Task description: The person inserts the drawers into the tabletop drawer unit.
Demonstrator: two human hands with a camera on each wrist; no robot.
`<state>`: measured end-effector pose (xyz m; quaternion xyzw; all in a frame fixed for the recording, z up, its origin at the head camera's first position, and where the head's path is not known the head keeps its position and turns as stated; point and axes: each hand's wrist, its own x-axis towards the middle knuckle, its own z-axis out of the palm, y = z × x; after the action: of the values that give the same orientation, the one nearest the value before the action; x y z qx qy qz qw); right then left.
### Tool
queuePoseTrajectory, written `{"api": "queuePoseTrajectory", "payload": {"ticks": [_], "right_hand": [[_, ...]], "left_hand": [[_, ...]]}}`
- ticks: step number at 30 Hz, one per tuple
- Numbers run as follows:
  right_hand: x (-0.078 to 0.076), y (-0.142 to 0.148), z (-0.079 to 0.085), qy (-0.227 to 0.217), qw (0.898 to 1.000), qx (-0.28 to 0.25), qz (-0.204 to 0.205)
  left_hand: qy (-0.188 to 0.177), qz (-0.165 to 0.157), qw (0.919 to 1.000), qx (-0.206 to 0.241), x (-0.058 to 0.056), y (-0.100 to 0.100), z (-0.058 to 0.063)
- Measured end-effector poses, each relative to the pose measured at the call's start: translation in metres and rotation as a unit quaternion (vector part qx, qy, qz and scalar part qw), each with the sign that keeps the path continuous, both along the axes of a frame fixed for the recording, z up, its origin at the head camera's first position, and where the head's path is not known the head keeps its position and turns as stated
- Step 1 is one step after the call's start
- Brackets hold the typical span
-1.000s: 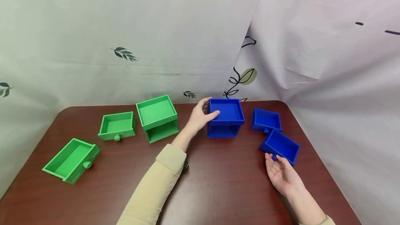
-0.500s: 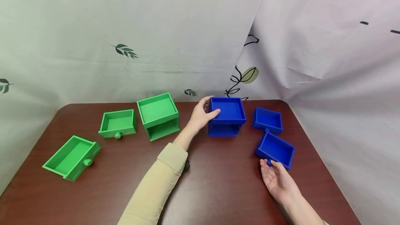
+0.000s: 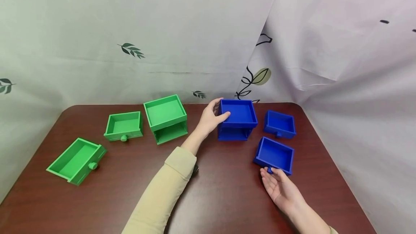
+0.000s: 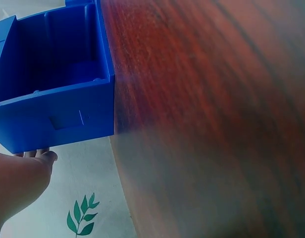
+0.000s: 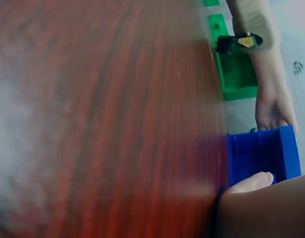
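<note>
Just right of centre in my head view, the left hand (image 3: 210, 119) grips the blue cabinet (image 3: 238, 113), thumb over its rim, fingertips hidden behind its left side. At lower right, the right hand (image 3: 282, 190) pinches the knob (image 3: 269, 170) of a blue drawer (image 3: 275, 153), partly covering it. My left-wrist view cuts the cabinet off at upper left.

A green case (image 3: 165, 111) and two green drawers (image 3: 76, 160) stand on a brown table (image 3: 227, 194) before leaf-printed cloth (image 3: 182, 28).
</note>
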<state>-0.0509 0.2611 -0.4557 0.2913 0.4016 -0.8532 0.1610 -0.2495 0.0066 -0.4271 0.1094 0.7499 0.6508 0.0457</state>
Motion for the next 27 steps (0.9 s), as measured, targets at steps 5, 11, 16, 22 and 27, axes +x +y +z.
{"api": "queuePoseTrajectory", "payload": {"ticks": [5, 11, 16, 22, 27], "right_hand": [[-0.004, -0.009, 0.0, -0.002, 1.0, 0.02, 0.023], [-0.009, -0.018, 0.0, 0.007, 0.998, 0.029, 0.062], [-0.013, -0.025, 0.002, 0.019, 0.996, 0.02, 0.088], [-0.018, -0.035, 0.005, 0.029, 0.993, 0.024, 0.111], [-0.024, -0.041, 0.007, 0.026, 0.992, 0.031, 0.119]], "left_hand": [[0.001, 0.0, 1.0, 0.01, -0.001, 0.001, 0.0], [0.0, 0.0, 0.9999, 0.014, 0.0, 0.001, 0.0], [0.003, -0.001, 0.9998, 0.021, 0.0, 0.0, 0.0], [0.006, -0.002, 0.9996, 0.026, 0.0, 0.0, 0.0], [0.005, -0.003, 0.9996, 0.027, 0.001, 0.0, 0.0]]}}
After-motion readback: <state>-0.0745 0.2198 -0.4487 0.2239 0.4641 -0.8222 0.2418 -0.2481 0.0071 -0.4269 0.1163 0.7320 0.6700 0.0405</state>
